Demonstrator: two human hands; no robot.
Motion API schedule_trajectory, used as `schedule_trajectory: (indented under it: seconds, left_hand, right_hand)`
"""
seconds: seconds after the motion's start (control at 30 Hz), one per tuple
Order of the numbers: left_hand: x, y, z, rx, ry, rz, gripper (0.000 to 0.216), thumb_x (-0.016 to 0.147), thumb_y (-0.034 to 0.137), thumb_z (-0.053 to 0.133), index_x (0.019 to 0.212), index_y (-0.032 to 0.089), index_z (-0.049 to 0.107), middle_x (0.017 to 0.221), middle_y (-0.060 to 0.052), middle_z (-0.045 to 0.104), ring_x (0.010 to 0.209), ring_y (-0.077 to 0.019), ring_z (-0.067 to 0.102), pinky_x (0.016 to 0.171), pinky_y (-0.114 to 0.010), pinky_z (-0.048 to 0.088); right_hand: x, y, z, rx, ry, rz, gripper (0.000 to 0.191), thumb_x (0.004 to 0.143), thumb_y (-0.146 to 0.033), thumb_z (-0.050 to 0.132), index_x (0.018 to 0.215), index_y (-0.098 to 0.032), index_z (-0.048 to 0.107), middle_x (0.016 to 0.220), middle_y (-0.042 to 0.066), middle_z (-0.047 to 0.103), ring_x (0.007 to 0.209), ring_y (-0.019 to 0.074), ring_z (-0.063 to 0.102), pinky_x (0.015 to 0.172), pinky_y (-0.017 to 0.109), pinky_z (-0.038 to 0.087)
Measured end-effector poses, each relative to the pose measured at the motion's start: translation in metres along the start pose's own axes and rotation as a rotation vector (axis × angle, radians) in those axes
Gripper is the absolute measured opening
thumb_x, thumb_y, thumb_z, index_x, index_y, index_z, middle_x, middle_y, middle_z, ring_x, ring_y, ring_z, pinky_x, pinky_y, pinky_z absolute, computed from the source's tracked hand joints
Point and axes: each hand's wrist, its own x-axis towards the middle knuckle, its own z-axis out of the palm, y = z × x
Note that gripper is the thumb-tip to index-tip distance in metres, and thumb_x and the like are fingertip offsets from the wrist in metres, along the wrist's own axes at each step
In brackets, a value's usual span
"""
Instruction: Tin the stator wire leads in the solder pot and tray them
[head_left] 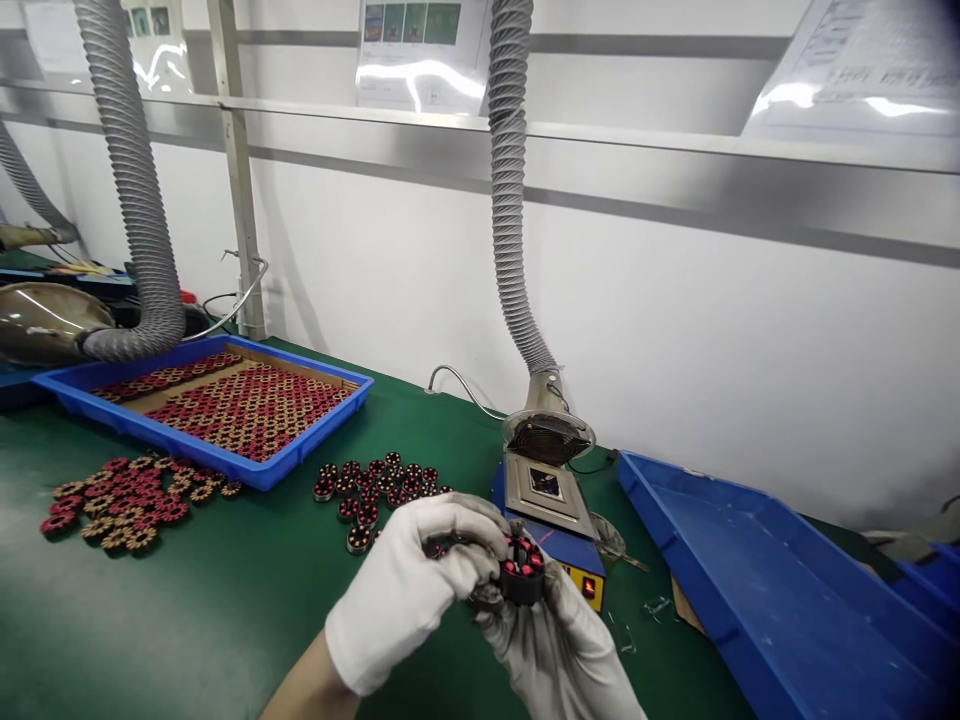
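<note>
A round black-rimmed motor stator (523, 568) with red windings is held up in front of me between both gloved hands. My right hand (559, 640) grips it from below and from the right, fingers closed around its side. My left hand (427, 575) is closed, with thumb and forefinger pressed together at the stator's left edge; whether anything small is between those fingertips is hidden. Both white gloves have dark, stained fingertips. Just behind the hands stands a blue solder pot (551, 495) with a metal top, a square opening and a lit red switch.
Several black-rimmed stators (367, 495) lie left of my hands. Bare red and gold stators (127, 500) are heaped further left, before a blue tray (262, 475) of more. A fume hose (510, 190) hangs over the pot. Another blue tray (795, 580) stands at right.
</note>
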Motion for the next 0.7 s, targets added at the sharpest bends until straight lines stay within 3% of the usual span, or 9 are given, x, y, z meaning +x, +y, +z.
schedule_trajectory:
  seconds: [0.13,0.23,0.3,0.4,0.47,0.57,0.63,0.7]
  left_hand:
    - [-0.005,-0.004,0.0,-0.117,0.113,0.067,0.02,0.067,0.005,0.047,0.072,0.018,0.061,0.081,-0.001,0.061,0.079,-0.015,0.056,0.07,-0.021,0.043]
    - [-0.007,0.001,-0.004,-0.191,0.268,0.109,0.015,0.075,0.011,0.05,0.077,0.021,0.061,0.092,-0.001,0.061,0.088,-0.016,0.056,0.074,-0.021,0.043]
    - [-0.006,0.005,-0.005,-0.073,0.225,0.027,0.018,0.074,0.009,0.054,0.082,0.022,0.064,0.1,-0.001,0.06,0.088,-0.0153,0.057,0.069,-0.019,0.043]
    - [-0.004,0.008,-0.001,0.083,0.026,-0.012,0.024,0.069,0.002,0.052,0.078,0.019,0.066,0.095,-0.003,0.062,0.086,-0.0157,0.058,0.069,-0.019,0.045]
    - [-0.005,0.006,0.002,0.127,0.009,0.127,0.022,0.072,0.004,0.049,0.072,0.018,0.065,0.087,-0.003,0.063,0.088,-0.0174,0.057,0.077,-0.023,0.046]
    - [-0.009,0.003,0.003,0.193,0.113,0.295,0.018,0.078,0.009,0.051,0.076,0.021,0.063,0.085,-0.002,0.062,0.093,-0.0177,0.055,0.084,-0.026,0.044]
    - [-0.011,0.003,0.001,0.186,0.167,0.338,0.016,0.08,0.012,0.053,0.074,0.023,0.063,0.085,0.0,0.062,0.095,-0.017,0.055,0.087,-0.025,0.043]
    - [-0.01,0.005,0.0,0.123,0.221,0.288,0.015,0.08,0.013,0.055,0.076,0.024,0.064,0.092,0.0,0.063,0.097,-0.0165,0.055,0.087,-0.023,0.042]
  right_hand:
    - [-0.001,-0.001,0.001,0.012,-0.047,0.016,0.027,0.069,-0.027,0.073,0.095,-0.027,0.068,0.09,0.003,0.073,0.075,0.0166,0.069,0.07,0.026,0.055]
    - [-0.001,-0.003,-0.001,0.029,-0.054,0.028,0.024,0.071,-0.028,0.072,0.094,-0.027,0.069,0.09,0.002,0.073,0.075,0.0154,0.069,0.07,0.025,0.054]
    - [-0.001,-0.003,-0.003,0.037,-0.054,0.036,0.023,0.072,-0.028,0.07,0.095,-0.028,0.068,0.091,0.002,0.073,0.076,0.0151,0.068,0.071,0.026,0.054]
    - [0.001,-0.002,-0.005,0.005,-0.032,0.003,0.027,0.071,-0.029,0.071,0.098,-0.029,0.067,0.096,0.002,0.071,0.082,0.0166,0.067,0.073,0.029,0.054]
    - [0.003,-0.001,-0.007,-0.102,0.005,-0.091,0.031,0.068,-0.031,0.073,0.098,-0.028,0.066,0.097,0.003,0.071,0.083,0.0179,0.067,0.072,0.03,0.055]
    - [0.009,-0.001,-0.012,-0.396,0.037,-0.345,0.035,0.063,-0.03,0.077,0.095,-0.027,0.067,0.09,0.003,0.071,0.08,0.0163,0.067,0.071,0.024,0.054]
    - [0.011,0.0,-0.015,-0.592,0.073,-0.526,0.037,0.063,-0.025,0.077,0.098,-0.028,0.065,0.09,0.002,0.071,0.081,0.0156,0.067,0.072,0.022,0.054]
    - [0.011,0.003,-0.016,-0.767,0.141,-0.725,0.038,0.066,-0.018,0.073,0.101,-0.029,0.062,0.096,0.003,0.069,0.086,0.0173,0.066,0.074,0.026,0.054]
